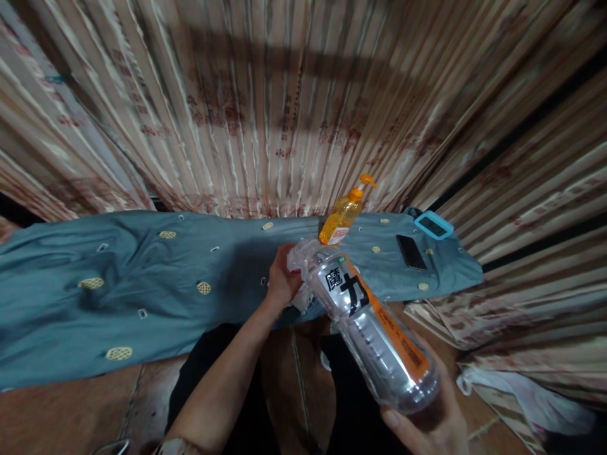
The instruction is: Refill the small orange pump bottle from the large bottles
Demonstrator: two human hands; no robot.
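Observation:
A large clear plastic bottle [353, 316] with an orange label strip and black characters is held tilted in front of me, its base toward my lower right. My right hand [429, 411] is wrapped around the base. At the upper end, my left hand [283, 275] is closed around the bottle's top, where clear, crinkled-looking plastic shows; its exact shape is hard to make out. Below that hand hangs some whitish, crumpled material [303, 298]. Just behind the bottle's top, an orange pump bottle [340, 220], partly filled with orange liquid, stands on the blue-green cloth [237, 253].
On the cloth at the right lie a dark phone [411, 252] and a light-blue framed device [434, 225]. Pleated patterned curtains [265, 114] hang behind and at the right. A white plastic bag [535, 398] lies at lower right, above the brown tiled floor [156, 392].

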